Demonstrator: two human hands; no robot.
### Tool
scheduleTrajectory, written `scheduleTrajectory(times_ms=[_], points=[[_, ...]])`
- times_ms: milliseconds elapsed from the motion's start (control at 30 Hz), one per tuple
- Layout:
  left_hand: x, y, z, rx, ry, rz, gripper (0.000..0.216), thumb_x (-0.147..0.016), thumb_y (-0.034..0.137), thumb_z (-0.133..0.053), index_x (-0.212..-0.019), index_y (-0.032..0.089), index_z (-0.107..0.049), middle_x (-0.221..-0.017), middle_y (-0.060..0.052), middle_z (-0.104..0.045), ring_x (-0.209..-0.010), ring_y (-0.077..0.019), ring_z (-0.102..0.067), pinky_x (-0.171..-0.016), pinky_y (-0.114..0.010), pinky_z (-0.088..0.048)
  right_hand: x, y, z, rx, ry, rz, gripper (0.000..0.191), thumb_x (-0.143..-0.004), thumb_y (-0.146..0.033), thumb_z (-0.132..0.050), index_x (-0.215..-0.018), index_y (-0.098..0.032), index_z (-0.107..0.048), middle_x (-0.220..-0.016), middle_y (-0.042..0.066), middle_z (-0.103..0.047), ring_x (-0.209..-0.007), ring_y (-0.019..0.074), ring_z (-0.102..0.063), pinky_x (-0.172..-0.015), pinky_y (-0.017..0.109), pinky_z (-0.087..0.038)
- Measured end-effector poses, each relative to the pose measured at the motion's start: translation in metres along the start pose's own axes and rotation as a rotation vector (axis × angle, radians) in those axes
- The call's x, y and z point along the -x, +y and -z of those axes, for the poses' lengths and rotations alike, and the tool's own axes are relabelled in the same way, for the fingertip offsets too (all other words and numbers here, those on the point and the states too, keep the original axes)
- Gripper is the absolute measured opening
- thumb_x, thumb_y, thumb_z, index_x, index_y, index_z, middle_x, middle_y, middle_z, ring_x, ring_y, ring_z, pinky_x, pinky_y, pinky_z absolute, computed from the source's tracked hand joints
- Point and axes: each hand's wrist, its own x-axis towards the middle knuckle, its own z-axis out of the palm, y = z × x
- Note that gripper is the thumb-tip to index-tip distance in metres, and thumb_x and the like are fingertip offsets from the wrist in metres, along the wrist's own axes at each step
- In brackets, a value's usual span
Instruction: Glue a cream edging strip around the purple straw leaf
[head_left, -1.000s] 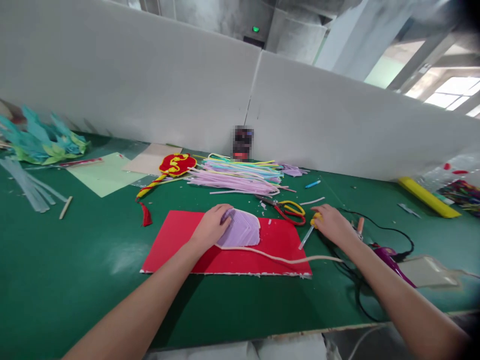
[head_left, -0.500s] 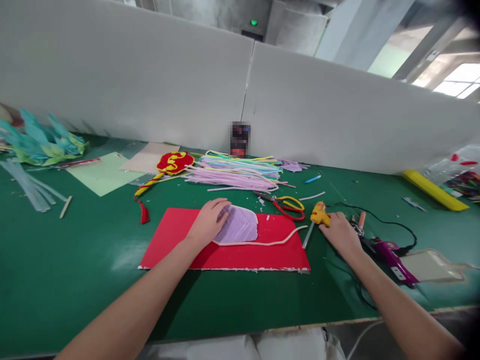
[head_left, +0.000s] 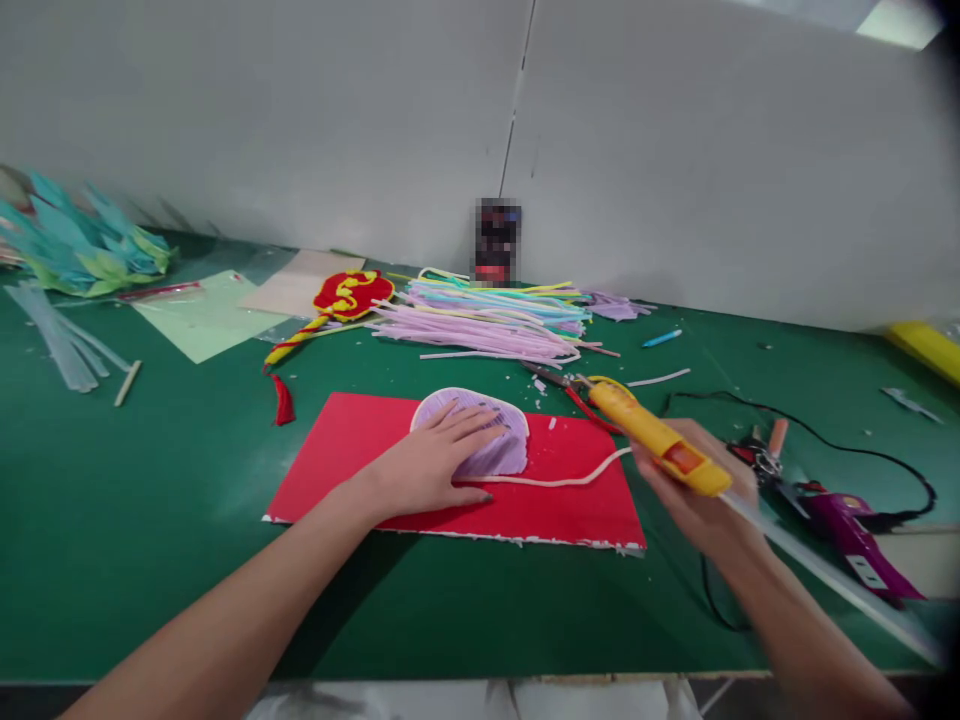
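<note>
My left hand (head_left: 442,455) lies flat with spread fingers on a rounded lilac piece (head_left: 506,455) edged in a cream strip. Beneath that piece is a red sheet (head_left: 337,450) with a ragged white front edge. The cream strip's loose end (head_left: 570,482) trails to the right across the red sheet. My right hand (head_left: 697,500) is wrapped round a yellow hot glue gun (head_left: 652,430), raised above the table with its nozzle toward the back left. A long translucent glue stick (head_left: 832,580) sticks out of its rear. The gun partly hides scissors (head_left: 592,405) with red and yellow handles.
Behind the red sheet lies a bundle of pastel pipe cleaners (head_left: 480,330). A red-and-yellow fan-shaped ornament (head_left: 352,295) is to its left. At right are a purple tool (head_left: 855,540) and a black cord (head_left: 825,425). Spare glue sticks (head_left: 64,340) lie far left.
My right hand has picked the glue gun up off the table and turned it. My left hand has shifted right and flattened over the lilac piece. The camera view has tilted down.
</note>
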Motion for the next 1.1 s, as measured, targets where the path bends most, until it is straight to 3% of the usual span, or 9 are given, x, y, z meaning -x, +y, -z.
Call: scheduleTrajectory(times_ms=[100,267,433,600,833,967,1100], points=[[-0.001,0.0,-0.003,0.011,-0.028,0.0,0.07,-0.084,0.052,-0.056,-0.144,0.025,-0.033,-0.153,-0.005,-0.03,-0.142,-0.0217,-0.025,-0.119,-0.042,-0.013,-0.004,-0.017,-0.029,-0.181,-0.068,-0.126,0.019,-0.08,-0.033,-0.06,-0.098,-0.024,-0.06,-0.086,0.001,-0.067,-0.071,0.0168,-0.064,-0.063,0.026,-0.049],[-0.001,0.002,-0.003,-0.011,-0.025,-0.013,0.063,-0.087,0.048,-0.053,-0.143,0.026,-0.034,-0.154,-0.004,-0.027,-0.143,-0.0219,-0.022,-0.118,-0.044,-0.015,-0.005,-0.016,-0.059,-0.3,-0.069,-0.257,0.019,-0.079,-0.032,-0.063,-0.094,-0.02,-0.061,-0.082,0.002,-0.068,-0.071,0.0168,-0.065,-0.066,0.027,-0.051],[0.001,0.001,-0.004,-0.065,0.001,0.031,0.056,-0.088,0.045,-0.053,-0.14,0.029,-0.039,-0.154,-0.004,-0.028,-0.142,-0.0274,-0.023,-0.115,-0.052,-0.021,-0.004,-0.015,-0.059,-0.263,-0.074,-0.311,0.015,-0.079,-0.034,-0.064,-0.085,-0.02,-0.062,-0.08,0.002,-0.066,-0.07,0.0168,-0.064,-0.067,0.028,-0.052],[0.0,-0.003,-0.002,-0.094,0.022,-0.016,0.049,-0.09,0.036,-0.052,-0.137,0.026,-0.043,-0.149,-0.006,-0.038,-0.135,-0.0254,-0.038,-0.11,-0.047,-0.034,-0.001,-0.018,-0.065,-0.325,-0.069,-0.334,0.017,-0.079,-0.037,-0.063,-0.084,-0.021,-0.062,-0.079,0.003,-0.067,-0.071,0.0182,-0.065,-0.064,0.029,-0.053],[-0.001,-0.001,0.003,-0.113,0.17,-0.088,0.035,-0.093,0.03,-0.05,-0.126,0.019,-0.051,-0.126,-0.008,-0.062,-0.114,-0.02,-0.058,-0.098,-0.035,-0.048,-0.003,-0.03,-0.072,-0.569,-0.228,-0.54,0.026,-0.077,-0.046,-0.063,-0.086,-0.022,-0.066,-0.079,0.005,-0.071,-0.069,0.0201,-0.067,-0.063,0.031,-0.057],[-0.002,0.002,0.004,-0.129,0.241,-0.125,0.031,-0.095,0.029,-0.044,-0.122,0.016,-0.053,-0.122,-0.008,-0.064,-0.111,-0.0189,-0.06,-0.097,-0.033,-0.048,-0.003,-0.037,-0.076,-0.648,-0.294,-0.562,0.028,-0.076,-0.044,-0.065,-0.092,-0.021,-0.068,-0.084,0.005,-0.073,-0.076,0.0214,-0.07,-0.065,0.031,-0.059],[-0.003,0.001,0.002,-0.128,0.218,-0.11,0.034,-0.095,0.035,-0.045,-0.123,0.016,-0.053,-0.124,-0.009,-0.063,-0.113,-0.0199,-0.06,-0.097,-0.034,-0.048,0.001,-0.037,-0.08,-0.66,-0.331,-0.619,0.028,-0.075,-0.043,-0.067,-0.091,-0.02,-0.068,-0.083,0.005,-0.073,-0.078,0.0229,-0.071,-0.069,0.034,-0.06]])
